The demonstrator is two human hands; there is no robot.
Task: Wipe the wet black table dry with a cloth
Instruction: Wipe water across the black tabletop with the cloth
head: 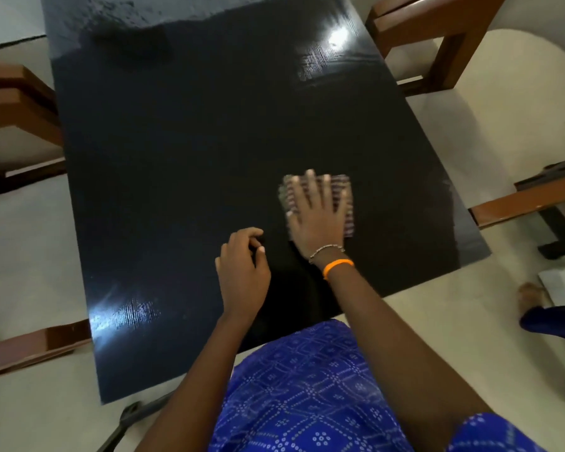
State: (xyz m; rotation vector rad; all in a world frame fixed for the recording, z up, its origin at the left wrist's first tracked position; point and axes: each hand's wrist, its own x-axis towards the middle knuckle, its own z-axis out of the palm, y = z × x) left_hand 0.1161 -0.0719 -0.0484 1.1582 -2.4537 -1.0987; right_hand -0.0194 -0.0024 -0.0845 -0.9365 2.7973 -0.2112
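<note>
Right hand (318, 220) flat, fingers spread, pressing checked cloth (340, 194) onto black table (177, 158). Left hand (242, 265) loosely curled, holding nothing, resting on tabletop.

Dim indoor light, glare on a glossy black table top (193, 151), motion blur at one hand.

Bright white hotspot near the far right corner, a softer streaked sheen at the near left edge, both showing wood-grain texture. Grey, mottled reflection across the far wet band. Dark, soft-edged shadow under the arms toward the near edge. Heavily smeared: the outstretched right hand (320, 216) and the folded checked cloth (341, 190) under it; fairly sharp by contrast: the curled left hand (242, 269). Wide-angle bending of table edges and brown wooden chairs (431, 37) toward the corners. Slight softness overall.
</note>
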